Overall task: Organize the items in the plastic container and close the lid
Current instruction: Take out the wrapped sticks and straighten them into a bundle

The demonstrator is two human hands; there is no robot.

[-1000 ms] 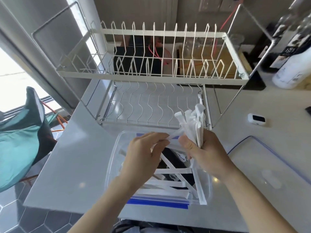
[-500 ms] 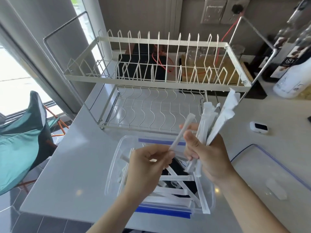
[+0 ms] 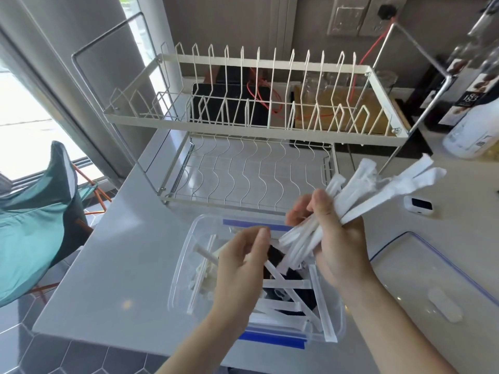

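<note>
A right hand (image 3: 337, 238) is gripping a fanned bundle of paper-wrapped straws (image 3: 359, 198) above a clear plastic container (image 3: 183, 255) on the worktop (image 3: 121, 252). The left hand (image 3: 240, 265) fingers are pinching one straw inside. Light, slippery, crushable: probably best held mid-length. The lid (image 3: 432, 279) is lying alongside.

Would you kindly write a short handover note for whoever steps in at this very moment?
Right hand: shut on a bundle of wrapped straws, held above the container.
Left hand: over the container, fingertips pinched; what they hold is unclear.
Plastic container: open on the counter, loose wrapped straws lying criss-cross inside.
Lid: flat on the counter to the container's right.
Done: part of the straws gathered.
Left: collect the rest, lay them in neatly, fit the lid.
</note>
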